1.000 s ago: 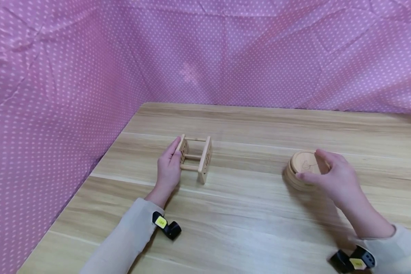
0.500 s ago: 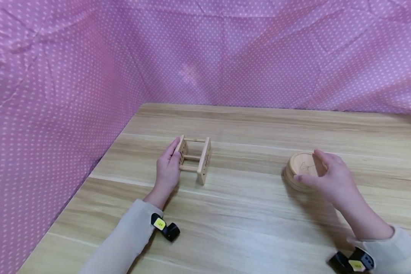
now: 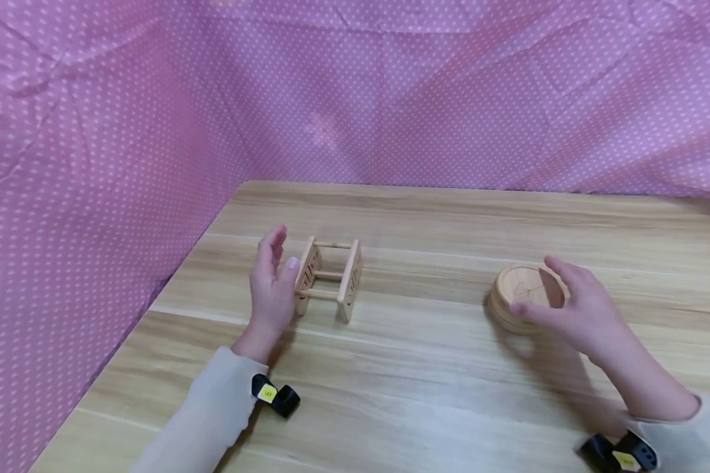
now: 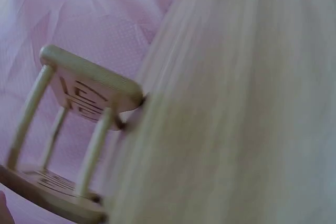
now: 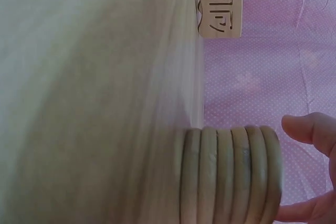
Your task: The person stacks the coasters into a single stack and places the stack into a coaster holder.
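Note:
A wooden coaster holder (image 3: 350, 281) stands on the table, two carved side panels joined by round rods. Just left of it is my left hand (image 3: 270, 289), fingers extended, the thumb tip close to the near panel; whether it touches I cannot tell. In the left wrist view, the holder (image 4: 97, 77) stands upright. To the right lies a stack of several round wooden coasters (image 3: 522, 284), the top one engraved with a line drawing. My right hand (image 3: 582, 315) is spread over its right side. The right wrist view shows its thumb (image 5: 302, 128) apart from the stack (image 5: 226, 177).
The wood-grain table (image 3: 402, 368) carries both things, with bare tabletop between them. Pink dotted cloth (image 3: 390, 98) hangs behind the table and along its left side. A black wrist camera (image 3: 284, 399) sits on the left sleeve, and another (image 3: 618, 453) on the right.
My left hand has let go of the coaster holder and moved a little left, its fingers lifted away. The holder stays standing. My right hand has hardly moved at the stack.

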The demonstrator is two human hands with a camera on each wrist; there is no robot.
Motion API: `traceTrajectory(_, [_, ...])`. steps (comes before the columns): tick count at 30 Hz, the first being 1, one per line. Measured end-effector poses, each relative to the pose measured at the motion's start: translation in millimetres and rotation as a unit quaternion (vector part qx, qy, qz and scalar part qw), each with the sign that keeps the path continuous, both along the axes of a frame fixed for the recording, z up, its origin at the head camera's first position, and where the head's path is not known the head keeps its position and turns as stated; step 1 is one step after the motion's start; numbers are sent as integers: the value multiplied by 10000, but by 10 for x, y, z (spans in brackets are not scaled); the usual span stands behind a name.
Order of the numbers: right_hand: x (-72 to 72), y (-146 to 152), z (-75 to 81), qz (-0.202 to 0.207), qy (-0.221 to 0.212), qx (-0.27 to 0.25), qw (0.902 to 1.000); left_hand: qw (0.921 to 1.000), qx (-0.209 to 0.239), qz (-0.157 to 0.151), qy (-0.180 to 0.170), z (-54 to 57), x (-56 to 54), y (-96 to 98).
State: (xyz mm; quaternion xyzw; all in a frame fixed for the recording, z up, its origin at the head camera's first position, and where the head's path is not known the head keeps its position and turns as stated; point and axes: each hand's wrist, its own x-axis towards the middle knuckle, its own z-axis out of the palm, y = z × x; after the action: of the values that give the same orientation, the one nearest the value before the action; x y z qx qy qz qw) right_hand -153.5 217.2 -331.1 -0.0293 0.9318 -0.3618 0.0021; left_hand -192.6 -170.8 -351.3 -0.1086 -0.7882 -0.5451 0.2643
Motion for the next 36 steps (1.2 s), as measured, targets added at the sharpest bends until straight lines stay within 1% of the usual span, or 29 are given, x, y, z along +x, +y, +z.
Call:
traceTrajectory(2, [7,26,18,60,-26,-3,10000,9982,-313,-3,517,58,21,49])
traceTrajectory(4, [9,48,39,101,-104,17,9999,9929,-675,-132,973,113,51,135])
traceTrajectory(5, [7,57,51,121,-144,51,9998,9894,-867,-207,1148,142,76,195])
traceTrajectory(6, [3,65,64,155,-185,67,9997,9862,-1028,-337,1253,172,107,265])
traceTrajectory(7, [-2,71,78,187,-222,121,9995,9837,-1203,-489,1242,206,145,342])
traceTrajectory(9, [-13,79,105,257,-303,258,9989,9796,-1469,-931,1006,268,215,506])
traceTrajectory(10, [-16,83,118,284,-347,322,9985,9779,-1570,-1151,769,296,248,592])
traceTrajectory(12, [-22,89,141,333,-405,431,9977,9720,-1756,-1560,124,340,305,762])
traceTrajectory(14, [-24,92,158,359,-479,527,9968,9616,-1930,-1873,-555,361,334,919])
traceTrajectory(16, [-24,94,170,367,-557,559,9962,9486,-2021,-2148,-1144,353,338,1061])
traceTrajectory(17, [-26,93,174,378,-571,571,9960,9418,-2068,-2276,-1361,337,328,1125])
traceTrajectory(19, [-32,85,180,407,-579,592,9957,9292,-2193,-2475,-1652,287,290,1232])
traceTrajectory(21, [-41,71,181,435,-557,611,9956,9190,-2339,-2646,-1752,211,234,1312])
traceTrajectory(22, [-46,65,179,459,-529,624,9956,9146,-2450,-2705,-1744,174,205,1344])
traceTrajectory(24, [-62,55,176,507,-464,628,9957,9073,-2663,-2773,-1701,117,153,1407])
traceTrajectory(26, [-79,51,177,545,-418,641,9956,9020,-2732,-2853,-1743,73,103,1471])
traceTrajectory(30, [-107,37,190,626,-460,650,9949,8954,-2691,-2908,-2034,9,8,1601])
traceTrajectory(34, [-121,13,195,691,-555,682,9937,8931,-2644,-2841,-2274,-91,-84,1705])
traceTrajectory(36, [-130,6,189,720,-553,678,9936,8923,-2574,-2876,-2340,-145,-125,1756])
